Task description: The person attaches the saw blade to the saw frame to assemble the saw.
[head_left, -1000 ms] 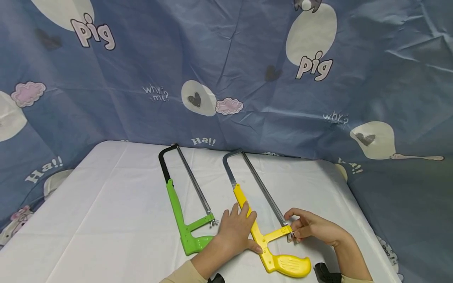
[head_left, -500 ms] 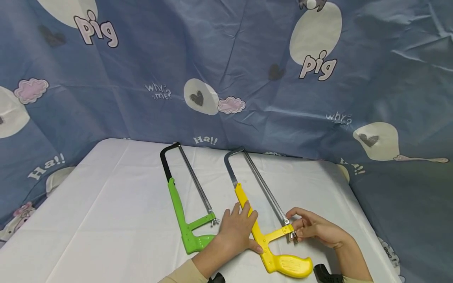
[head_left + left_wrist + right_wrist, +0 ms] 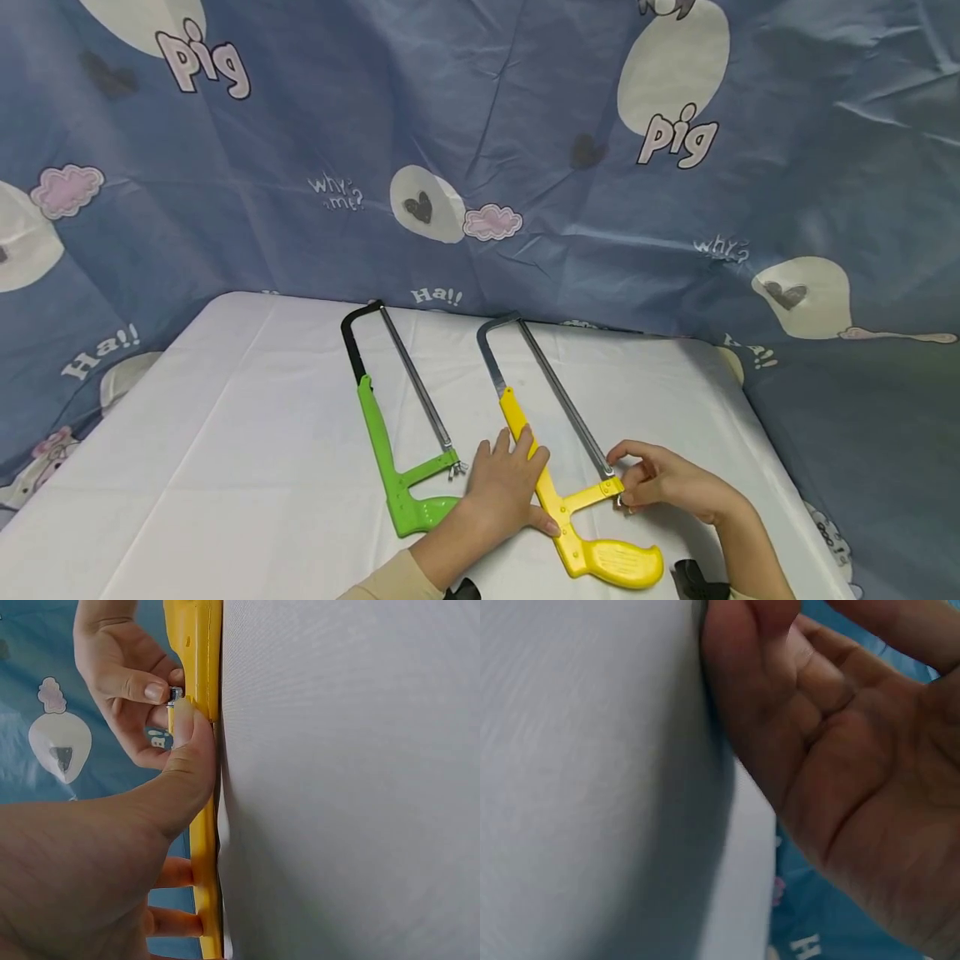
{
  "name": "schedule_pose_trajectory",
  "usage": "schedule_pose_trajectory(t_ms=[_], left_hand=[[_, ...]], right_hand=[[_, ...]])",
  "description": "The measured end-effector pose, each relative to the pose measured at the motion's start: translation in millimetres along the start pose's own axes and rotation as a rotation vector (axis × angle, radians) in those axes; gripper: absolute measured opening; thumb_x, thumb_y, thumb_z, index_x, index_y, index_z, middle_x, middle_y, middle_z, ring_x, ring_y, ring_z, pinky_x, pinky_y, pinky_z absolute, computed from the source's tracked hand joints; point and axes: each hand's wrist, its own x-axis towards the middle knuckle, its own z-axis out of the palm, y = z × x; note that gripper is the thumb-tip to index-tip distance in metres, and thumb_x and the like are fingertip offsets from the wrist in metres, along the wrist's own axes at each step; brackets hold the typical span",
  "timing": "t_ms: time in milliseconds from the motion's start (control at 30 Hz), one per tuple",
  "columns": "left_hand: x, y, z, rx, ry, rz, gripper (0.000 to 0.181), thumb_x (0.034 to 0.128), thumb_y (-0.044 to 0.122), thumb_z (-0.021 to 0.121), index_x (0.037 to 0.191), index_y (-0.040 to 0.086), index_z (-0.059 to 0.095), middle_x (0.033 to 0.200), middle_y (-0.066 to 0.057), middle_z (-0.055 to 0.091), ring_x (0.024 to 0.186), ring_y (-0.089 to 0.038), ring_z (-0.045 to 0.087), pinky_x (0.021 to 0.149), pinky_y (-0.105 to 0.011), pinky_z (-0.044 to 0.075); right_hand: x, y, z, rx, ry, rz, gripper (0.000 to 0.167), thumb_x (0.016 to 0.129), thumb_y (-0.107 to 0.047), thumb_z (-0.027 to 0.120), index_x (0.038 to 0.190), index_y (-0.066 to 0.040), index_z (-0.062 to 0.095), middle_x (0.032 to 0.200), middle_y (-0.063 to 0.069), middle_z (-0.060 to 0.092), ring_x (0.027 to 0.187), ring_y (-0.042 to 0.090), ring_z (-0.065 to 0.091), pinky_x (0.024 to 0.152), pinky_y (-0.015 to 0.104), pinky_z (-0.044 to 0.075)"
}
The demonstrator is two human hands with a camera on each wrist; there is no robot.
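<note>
A yellow hacksaw (image 3: 621, 564) lies on the white-covered table, its silver blade (image 3: 564, 398) strung from the grey front frame to the yellow lower arm. My left hand (image 3: 501, 482) rests on its yellow frame, fingers spread over the bar and thumb against the part near the handle. At the end of the lower arm, my right hand (image 3: 671, 483) pinches the small metal wing nut (image 3: 175, 694) between thumb and fingers. The fingers largely cover that nut in the head view. In the right wrist view the curled right hand (image 3: 840, 765) shows, but the nut is hidden.
To the left lies a green hacksaw (image 3: 378, 442) with a black front frame; my left forearm covers part of its handle. Behind the white table (image 3: 225, 433) hangs a blue printed cloth (image 3: 300, 250).
The right fingers have shifted around the wing nut, which showed more half a second ago. The blade twisted, briefly showing its toothed edge, and looks flat again. The left hand stays in place.
</note>
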Motion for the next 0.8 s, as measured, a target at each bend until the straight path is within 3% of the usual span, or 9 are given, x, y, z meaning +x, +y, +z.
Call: schedule_pose_trajectory(t_ms=[333,600,700,800], left_hand=[[-0.5,0.3,-1.2,0.022,0.013,-0.005,0.099,0.0541,0.085,0.065,0.131,0.025,0.053,0.149,-0.007,0.045,0.133,-0.032,0.047,0.088,-0.045,0.046],[-0.9,0.2,-0.4,0.015,0.017,-0.006,0.098,0.0536,0.086,0.065,0.129,0.025,0.053,0.149,-0.007,0.045,0.133,-0.033,0.047,0.087,-0.045,0.046],[-1.0,0.2,0.2,0.015,0.018,-0.005,0.098,0.0538,0.086,0.065,0.129,0.025,0.053,0.150,-0.007,0.045,0.133,-0.032,0.047,0.088,-0.045,0.046],[-2.0,0.0,-0.1,0.010,0.018,-0.001,0.098,0.0543,0.086,0.065,0.131,0.024,0.054,0.150,-0.008,0.045,0.133,-0.033,0.048,0.089,-0.046,0.047]], right_hand=[[0.4,-24,19,-0.370,0.211,0.046,0.046,0.080,-0.016,0.080,0.120,-0.001,0.060,0.074,0.004,0.057,0.063,0.012,0.051,0.057,0.026,0.044],[5.2,-52,54,-0.743,0.445,0.233,0.038,0.073,-0.003,0.079,0.110,-0.010,0.070,0.076,0.001,0.061,0.065,0.017,0.052,0.058,0.033,0.044],[7.2,-56,65,-0.887,0.466,0.293,0.039,0.073,-0.004,0.078,0.110,-0.010,0.070,0.085,0.001,0.069,0.073,0.018,0.060,0.063,0.037,0.050],[8.9,-58,73,-0.991,0.478,0.304,0.043,0.072,-0.008,0.084,0.112,-0.007,0.070,0.096,0.005,0.073,0.083,0.021,0.067,0.067,0.042,0.055]])
